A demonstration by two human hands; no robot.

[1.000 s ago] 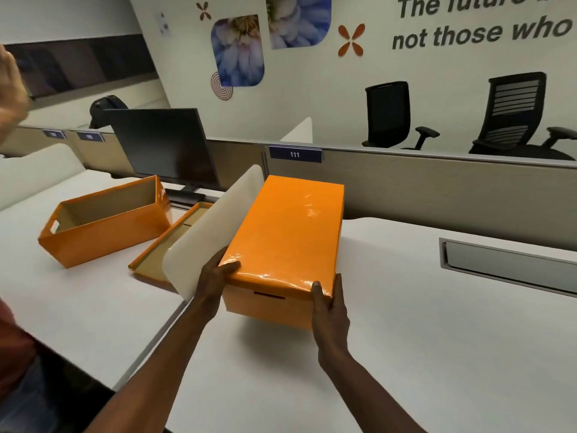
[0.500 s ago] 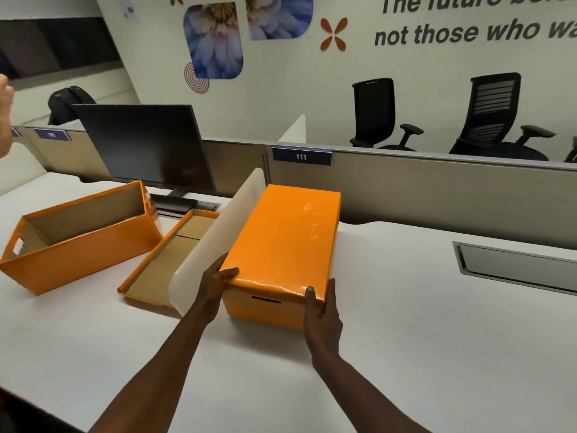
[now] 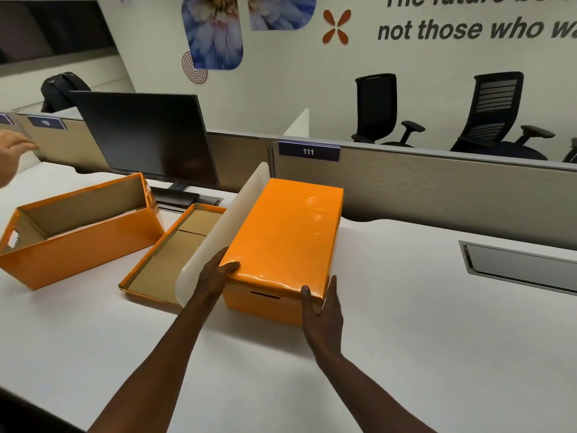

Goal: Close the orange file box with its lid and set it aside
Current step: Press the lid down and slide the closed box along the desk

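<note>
While the lid is already sitting flush on the orange file box, both hands are still clamping its near end: left hand is gripping the near-left corner, right hand is wrapping the near-right corner. Compared with a second ago, the box is sitting lower and flatter on the desk, so it is looking set down rather than carried. It is resting just right of the white divider, nearly touching it. Left of the divider, a spare lid is lying upside down, and an open orange box is sitting further left still. Someone else's hand is hovering far left of the divider. Closing is reading as done; the set-aside is looking nearly finished, with only the release pending.
</note>
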